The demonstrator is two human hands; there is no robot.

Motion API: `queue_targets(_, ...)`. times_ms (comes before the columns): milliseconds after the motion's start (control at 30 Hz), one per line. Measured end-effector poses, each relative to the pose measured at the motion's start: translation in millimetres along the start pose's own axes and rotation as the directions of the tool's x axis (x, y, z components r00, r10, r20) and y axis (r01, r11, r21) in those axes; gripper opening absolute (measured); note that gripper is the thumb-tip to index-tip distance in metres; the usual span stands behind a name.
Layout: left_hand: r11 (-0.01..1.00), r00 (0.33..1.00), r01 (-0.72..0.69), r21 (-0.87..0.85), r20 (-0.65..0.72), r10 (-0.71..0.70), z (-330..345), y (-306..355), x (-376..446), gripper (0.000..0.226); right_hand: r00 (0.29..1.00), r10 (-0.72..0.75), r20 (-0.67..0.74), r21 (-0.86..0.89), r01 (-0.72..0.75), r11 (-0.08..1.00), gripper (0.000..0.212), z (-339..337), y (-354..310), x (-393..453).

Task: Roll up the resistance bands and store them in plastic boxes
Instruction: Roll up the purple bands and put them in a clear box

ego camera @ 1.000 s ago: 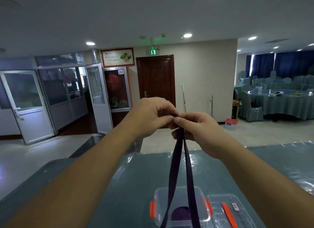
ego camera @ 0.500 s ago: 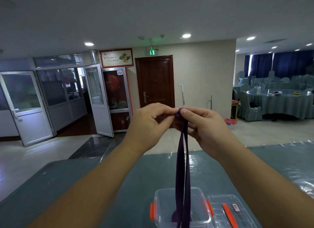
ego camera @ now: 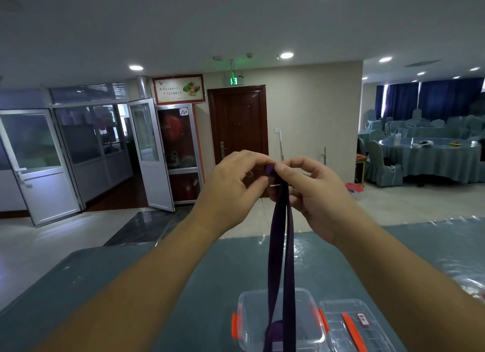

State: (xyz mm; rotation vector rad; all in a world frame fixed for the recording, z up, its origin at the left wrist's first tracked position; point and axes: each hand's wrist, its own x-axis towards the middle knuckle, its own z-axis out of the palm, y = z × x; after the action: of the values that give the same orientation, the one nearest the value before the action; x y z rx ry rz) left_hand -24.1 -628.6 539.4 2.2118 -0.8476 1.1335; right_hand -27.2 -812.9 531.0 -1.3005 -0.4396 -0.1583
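Both the left hand point(ego camera: 231, 191) and right hand point(ego camera: 309, 191) pinched the long purple elastic resistance band point(ego camera: 282, 246) by its small rolled top, letting it hang straight over the clear plastic box point(ego camera: 252, 309) for tight winding.

The scene is seen through a single wide-angle camera worn on the head, aimed forward and slightly down from just above the teal table point(ego camera: 183, 286). The near part of the table is taken in at close range, cut off at the lower frame edge, where a clear plastic box point(ego camera: 252, 323) is only partly caught. Beyond the table, the view is carried across the floor to a brown door point(ego camera: 237, 123), well apart. Straight lines are bent toward the edges. No second view is given.
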Motion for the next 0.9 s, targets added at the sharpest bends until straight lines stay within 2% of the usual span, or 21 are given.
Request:
queue_targets(100, 0.999, 0.996, 0.042, -0.017, -0.082, -0.044, 4, -1, -2, 0.019, 1.000, -0.026, -0.017, 0.059, 0.027, 0.998, 0.015, 1, 3, -5)
queue_targets(267, 0.993, 0.968, 0.096, -0.062, -0.228, -0.107, 15, 6, -4, 0.010, 0.988, -0.099, -0.120, 0.040, 0.104, 0.994, 0.017, 14, 8, -7)
queue_targets(333, 0.989, 0.960, 0.128, -0.075, -0.243, -0.143, 19, 10, -6, 0.011, 0.983, -0.103, -0.150, 0.015, 0.107, 0.994, 0.016, 15, 8, -7)
queue_targets(433, 0.991, 0.980, 0.107, -0.077, -0.158, -0.118, 17, 10, -6, 0.015, 0.985, -0.116, -0.125, -0.056, 0.110, 0.992, 0.016, 9, 4, -8)
queue_targets(533, 1.000, 0.999, 0.018, 0.017, 0.046, -0.019, 7, 4, -5, 0.039, 0.991, -0.121, -0.053, -0.137, 0.113, 0.984, 0.019, 0, -3, -10)
queue_targets(600, 0.998, 0.995, -0.026, 0.055, 0.095, 0.021, 3, 1, -5, 0.043, 0.995, -0.097, -0.023, -0.133, 0.093, 0.987, 0.021, -3, -7, -10)
queue_targets(700, 0.995, 0.998, -0.054, 0.087, -0.007, 0.055, 4, 2, -5, 0.036, 0.995, -0.072, -0.072, -0.098, 0.064, 0.993, 0.027, -1, -10, -10)
queue_targets(767, 0.994, 0.992, -0.061, 0.096, -0.109, 0.072, 8, 5, -6, 0.033, 0.990, -0.092, -0.109, -0.059, 0.086, 0.995, 0.022, 3, -10, -10)
queue_targets(900, 0.999, 0.965, 0.015, 0.051, -0.261, -0.001, 16, 12, -7, 0.027, 0.987, -0.110, -0.114, -0.055, 0.105, 0.993, 0.019, 7, -6, -12)
